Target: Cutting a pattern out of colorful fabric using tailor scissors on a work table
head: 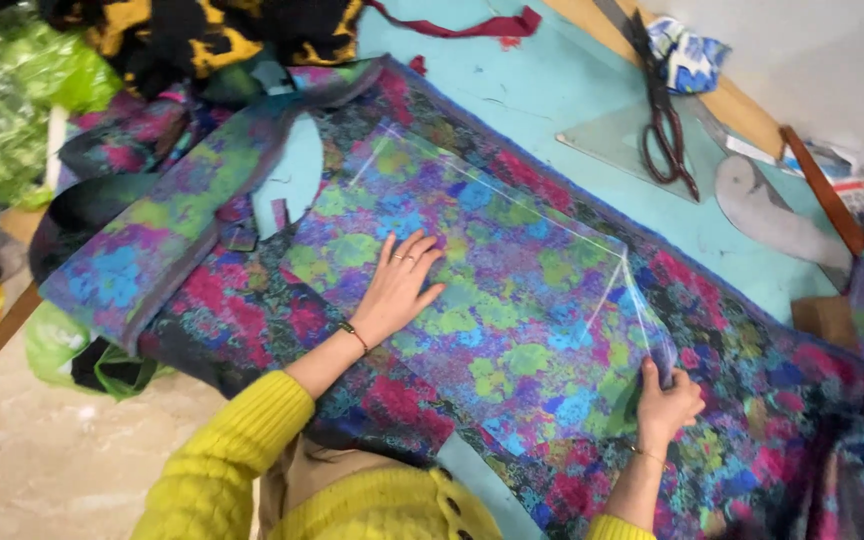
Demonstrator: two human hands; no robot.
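Note:
A multicoloured floral fabric (pixel 732 330) lies spread over a turquoise table (pixel 572 90). On it rests a large clear plastic template sheet (pixel 512 260), roughly rectangular. My left hand (pixel 400 285) lies flat with fingers spread on the sheet's left part, pressing it down. Over at the sheet's right corner, my right hand (pixel 667 400) pinches the edge and lifts it slightly. Both arms wear yellow knitted sleeves.
Dark scissors (pixel 660 120) lie on a clear triangular ruler (pixel 622 140) at the back right, beside a curved grey template (pixel 782 215). A yellow-and-black garment (pixel 202 35) and green bags (pixel 22 80) pile at the left. The table's left edge meets beige floor (pixel 52 450).

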